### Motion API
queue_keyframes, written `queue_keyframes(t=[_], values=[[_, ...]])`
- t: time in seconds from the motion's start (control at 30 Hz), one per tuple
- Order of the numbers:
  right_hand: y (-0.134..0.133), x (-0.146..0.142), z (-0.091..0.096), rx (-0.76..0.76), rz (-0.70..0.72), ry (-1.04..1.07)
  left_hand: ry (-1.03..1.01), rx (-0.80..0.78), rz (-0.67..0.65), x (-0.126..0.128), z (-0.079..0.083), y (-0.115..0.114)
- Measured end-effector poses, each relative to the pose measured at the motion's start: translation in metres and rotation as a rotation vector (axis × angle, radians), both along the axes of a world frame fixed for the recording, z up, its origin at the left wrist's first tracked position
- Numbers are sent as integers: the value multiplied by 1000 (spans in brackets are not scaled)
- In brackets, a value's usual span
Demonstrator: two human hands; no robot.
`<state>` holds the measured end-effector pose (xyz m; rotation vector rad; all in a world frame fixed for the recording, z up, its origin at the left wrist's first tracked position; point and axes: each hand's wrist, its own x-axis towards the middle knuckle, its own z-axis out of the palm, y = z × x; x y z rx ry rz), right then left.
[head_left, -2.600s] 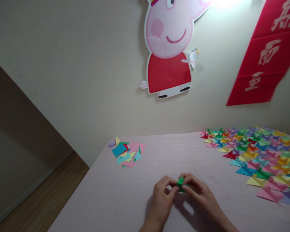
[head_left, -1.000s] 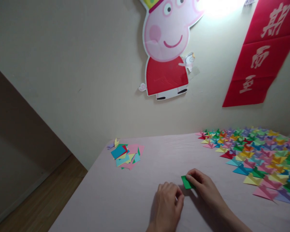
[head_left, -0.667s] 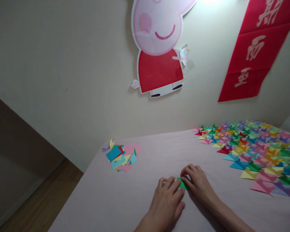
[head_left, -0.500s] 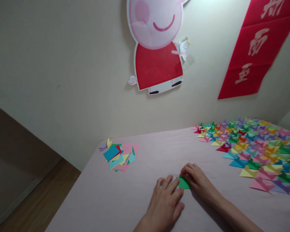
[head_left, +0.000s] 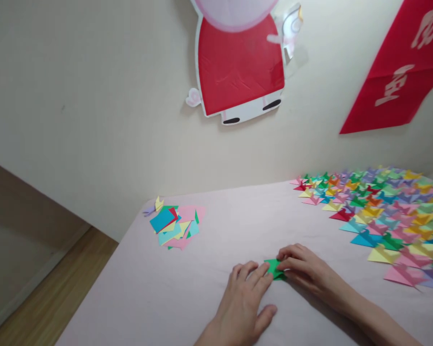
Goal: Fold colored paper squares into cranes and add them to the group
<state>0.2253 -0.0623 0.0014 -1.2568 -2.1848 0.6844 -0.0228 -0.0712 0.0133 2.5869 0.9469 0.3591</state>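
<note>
Both palms down, left hand (head_left: 243,298) open flat, right hand (head_left: 303,271) fingertips pressing green paper (head_left: 274,268)

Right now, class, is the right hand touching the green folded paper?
Touching. The head view shows the right hand pressed onto the green folded paper at its right edge, no gap.

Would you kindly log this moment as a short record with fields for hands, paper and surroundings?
surface: pink cloth-covered table
left hand: flat on the table, fingertips touching the small green folded paper
right hand: fingertips on the same paper, grip unclear
far left: loose pile of coloured paper squares
right side: rows of folded coloured paper figures
wall: cartoon pig cut-out in a red dress; red banner
</note>
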Motion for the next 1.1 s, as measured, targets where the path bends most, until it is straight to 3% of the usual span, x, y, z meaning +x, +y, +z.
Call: queue_keyframes(t=[0.37, 1.1], values=[[4, -12, 3, -75, -102, 41, 5, 0, 1, 2, -3, 0], [7, -25, -5, 0, -204, -51, 88, 110, -51, 8, -1, 1]])
